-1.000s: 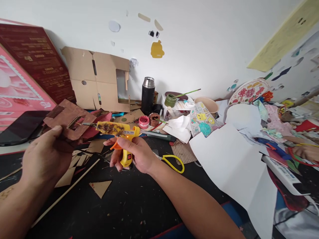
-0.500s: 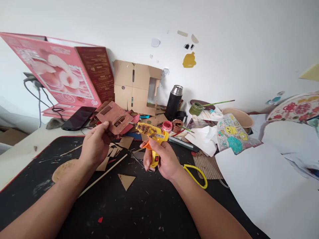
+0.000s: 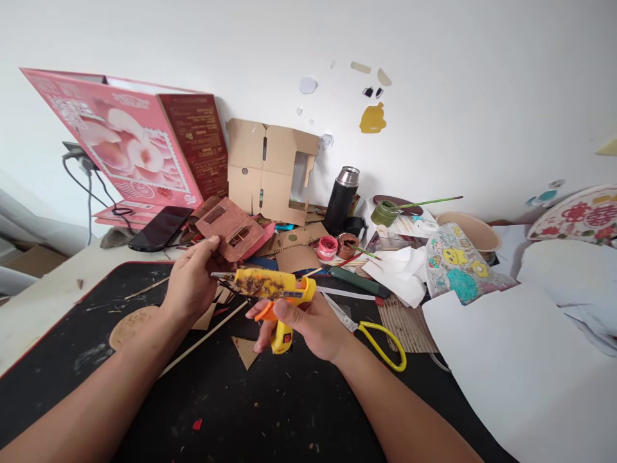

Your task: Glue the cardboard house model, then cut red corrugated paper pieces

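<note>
My left hand (image 3: 193,278) grips a reddish-brown painted cardboard piece (image 3: 230,226) with window-like cutouts by its lower left edge. In my right hand (image 3: 308,321) is a yellow hot glue gun (image 3: 265,283), its barrel smeared with brown residue. The fingers wrap its handle around the orange trigger. Its metal nozzle points left, close to my left hand and just below the cardboard piece. I cannot tell whether the nozzle touches anything. A cardboard triangle (image 3: 245,352) lies on the black mat beneath the glue gun.
Yellow-handled scissors (image 3: 385,347) lie right of my right hand, beside a green utility knife (image 3: 359,281). Open paint jars (image 3: 327,247) and a black thermos (image 3: 341,200) stand behind. A pink box (image 3: 135,148), phone (image 3: 159,228) and cardboard panel (image 3: 270,168) are further back. White paper (image 3: 482,360) covers the right side.
My right hand has brought the glue gun left and down, from the cardboard piece's right edge to below it. The camera view has shifted slightly; my left hand keeps its hold.
</note>
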Motion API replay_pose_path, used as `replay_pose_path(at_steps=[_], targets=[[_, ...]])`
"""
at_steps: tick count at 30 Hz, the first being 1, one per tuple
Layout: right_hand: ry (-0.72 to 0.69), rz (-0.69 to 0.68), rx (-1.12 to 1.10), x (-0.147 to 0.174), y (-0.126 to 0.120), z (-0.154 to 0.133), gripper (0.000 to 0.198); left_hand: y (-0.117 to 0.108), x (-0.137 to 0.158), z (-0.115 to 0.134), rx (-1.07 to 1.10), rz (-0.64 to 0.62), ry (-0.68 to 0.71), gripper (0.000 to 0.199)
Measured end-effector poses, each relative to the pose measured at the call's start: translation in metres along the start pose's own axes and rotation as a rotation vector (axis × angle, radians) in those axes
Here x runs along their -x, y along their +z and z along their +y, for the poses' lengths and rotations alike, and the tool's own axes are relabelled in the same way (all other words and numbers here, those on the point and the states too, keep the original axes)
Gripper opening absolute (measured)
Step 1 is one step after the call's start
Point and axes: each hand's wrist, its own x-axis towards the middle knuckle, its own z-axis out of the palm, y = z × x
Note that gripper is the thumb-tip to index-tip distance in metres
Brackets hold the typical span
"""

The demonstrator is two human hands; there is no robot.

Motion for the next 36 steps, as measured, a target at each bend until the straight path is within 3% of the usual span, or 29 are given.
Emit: replay_pose_path(at_steps=[3,14,21,27,36], targets=[[0.028,0.022,0.019,0.001,0.002,0.001,0.067,-0.001,0.0,0.0,0.039,-0.004,-0.033,0.018],[0.034,0.125,-0.154,-0.005,-0.003,0.008,0.069,0.001,0.003,-0.004,-0.042,-0.016,0.077,0.021],[0.009,0.261,-0.084,-0.009,-0.005,0.012,0.061,-0.009,0.002,-0.009,-0.173,-0.087,0.181,0.031],[-0.017,0.409,0.074,-0.01,-0.008,0.009,0.064,-0.019,0.0,-0.013,-0.273,-0.054,0.251,0.033],[-0.069,0.494,0.302,-0.007,-0.013,0.014,0.063,-0.006,0.016,0.007,-0.451,0.014,0.279,0.041]])
